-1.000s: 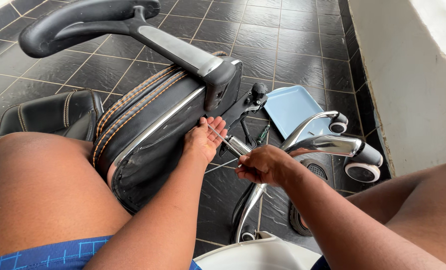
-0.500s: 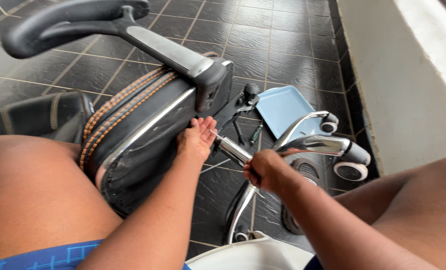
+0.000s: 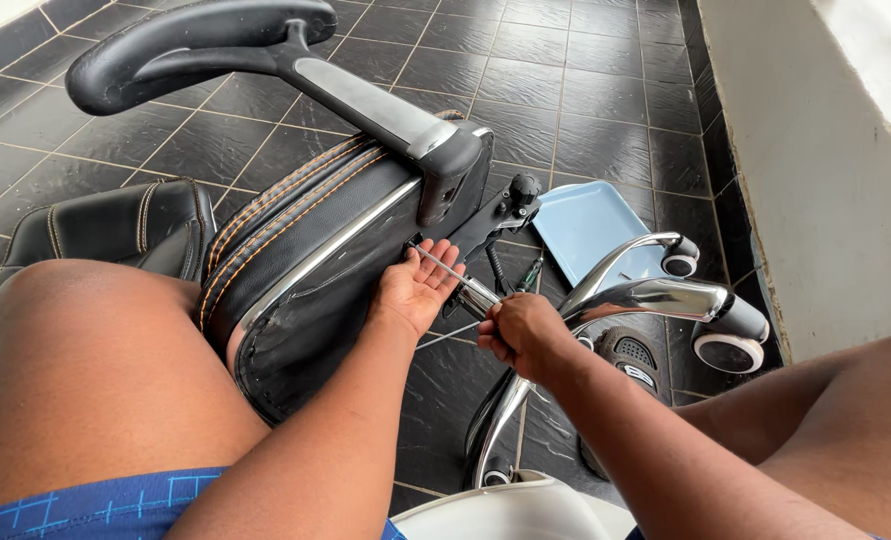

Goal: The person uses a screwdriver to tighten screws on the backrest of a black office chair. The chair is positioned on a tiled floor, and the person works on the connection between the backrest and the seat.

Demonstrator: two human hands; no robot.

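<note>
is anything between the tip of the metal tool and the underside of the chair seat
Nothing visible. The right hand grips the metal tool, whose shaft runs across the open left hand to the chair seat underside. The palm lies beside the shaft, not across its tip.

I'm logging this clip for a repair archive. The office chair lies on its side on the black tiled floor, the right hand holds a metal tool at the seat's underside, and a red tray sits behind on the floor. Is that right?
Not quite: the tray is light blue, not red, as the head view shows. The rest stands: the office chair lies on its side on the black tiled floor, and the right hand holds a metal tool at the seat's underside.
</note>
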